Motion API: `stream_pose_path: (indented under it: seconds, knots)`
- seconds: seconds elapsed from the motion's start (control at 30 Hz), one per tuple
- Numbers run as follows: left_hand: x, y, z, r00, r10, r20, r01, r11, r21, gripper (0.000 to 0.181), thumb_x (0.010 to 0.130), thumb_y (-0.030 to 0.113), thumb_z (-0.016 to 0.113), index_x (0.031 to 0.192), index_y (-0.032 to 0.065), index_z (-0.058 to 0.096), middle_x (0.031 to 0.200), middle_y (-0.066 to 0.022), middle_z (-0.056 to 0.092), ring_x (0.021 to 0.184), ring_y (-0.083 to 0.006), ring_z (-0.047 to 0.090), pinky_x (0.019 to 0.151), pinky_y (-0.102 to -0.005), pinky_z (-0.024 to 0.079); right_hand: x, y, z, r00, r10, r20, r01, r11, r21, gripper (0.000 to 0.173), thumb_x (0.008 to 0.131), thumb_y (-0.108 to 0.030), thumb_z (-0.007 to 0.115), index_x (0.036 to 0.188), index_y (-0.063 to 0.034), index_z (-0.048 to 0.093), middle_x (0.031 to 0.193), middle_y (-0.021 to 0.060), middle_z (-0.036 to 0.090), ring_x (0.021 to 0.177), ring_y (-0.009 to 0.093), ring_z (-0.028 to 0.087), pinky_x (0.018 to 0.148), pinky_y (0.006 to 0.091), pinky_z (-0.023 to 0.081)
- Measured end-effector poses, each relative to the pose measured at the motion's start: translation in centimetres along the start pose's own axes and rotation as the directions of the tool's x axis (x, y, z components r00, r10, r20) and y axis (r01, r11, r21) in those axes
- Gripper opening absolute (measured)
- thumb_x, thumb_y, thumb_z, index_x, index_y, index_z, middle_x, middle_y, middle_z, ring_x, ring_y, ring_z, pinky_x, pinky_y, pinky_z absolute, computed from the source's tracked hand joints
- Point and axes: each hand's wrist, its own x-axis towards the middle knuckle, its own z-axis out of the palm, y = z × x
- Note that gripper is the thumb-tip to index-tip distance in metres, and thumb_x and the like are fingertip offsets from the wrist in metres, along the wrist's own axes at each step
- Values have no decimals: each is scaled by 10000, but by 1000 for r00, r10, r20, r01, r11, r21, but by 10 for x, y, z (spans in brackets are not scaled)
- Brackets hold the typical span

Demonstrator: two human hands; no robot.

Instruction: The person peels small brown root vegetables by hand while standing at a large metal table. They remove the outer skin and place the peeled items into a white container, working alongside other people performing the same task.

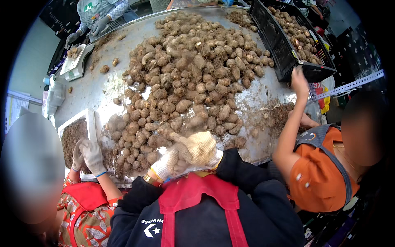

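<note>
A large heap of hairy brown taro corms (185,74) covers the middle of a metal table (120,49). Both my hands wear knitted cotton gloves and meet at the near edge of the heap, low in front of my body. My left hand (171,163), with a gold-coloured watch at the wrist, is partly covered, and its grip is unclear. Over it lies my right hand (199,148), fingers bent towards the left one. Whether a taro sits between the two hands cannot be told. Several taro lie just beyond the gloves.
A person's gloved hands (89,154) are over a white tray (91,123) of root debris at left. At right, another person's bare hand (299,78) touches a black plastic crate (274,46) of taro. Across the table, a gloved person stands near a scale (75,69).
</note>
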Motion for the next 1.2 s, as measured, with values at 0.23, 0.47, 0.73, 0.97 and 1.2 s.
stream_pose_path:
  seconds: [0.23, 0.47, 0.73, 0.97, 1.2]
  knots:
    - [-2, 42, 45, 675, 713, 189, 11, -266, 964, 187, 900, 183, 544, 997, 52, 634, 786, -130, 668, 678, -302, 663, 538, -410, 500, -3, 22, 31, 958, 287, -24, -230, 812, 536, 529, 943, -250, 569, 1363, 50, 451, 1299, 205, 578, 1148, 284, 600, 961, 364, 478]
    - [-6, 70, 51, 525, 614, 590, -135, -624, 770, 148, 858, 180, 570, 901, 76, 666, 793, -98, 677, 768, -234, 685, 633, -330, 528, -22, 34, 53, 900, 396, 179, -317, 315, 894, 450, 1005, -418, 481, 1169, -26, 629, 869, 41, 634, 656, 87, 527, 557, 227, 403]
    - [10, 20, 24, 682, 697, -222, -467, 649, 601, 428, 1057, 331, 327, 1061, 30, 630, 835, -79, 685, 698, -163, 646, 604, -279, 503, 0, 24, -11, 845, 457, 279, -471, 386, 793, 525, 955, -310, 613, 1390, -34, 507, 1340, 147, 572, 1258, 219, 508, 1033, 339, 412]
    - [27, 2, 8, 666, 720, -193, -561, 654, 507, 492, 1043, 459, 354, 1107, 44, 611, 873, -53, 663, 686, -116, 632, 528, -223, 500, 10, -7, -17, 836, 451, 313, -499, 386, 776, 378, 952, -196, 616, 1287, -22, 600, 1226, 94, 608, 1146, 172, 562, 985, 302, 441]
    - [24, 4, 3, 691, 713, -120, -242, 385, 891, 440, 1038, 393, 416, 1090, 11, 627, 821, -58, 672, 673, -149, 652, 556, -294, 528, 1, -11, 0, 800, 476, 365, -448, 72, 891, 323, 992, -199, 559, 1250, -6, 580, 1060, 31, 634, 976, 91, 569, 841, 248, 473]
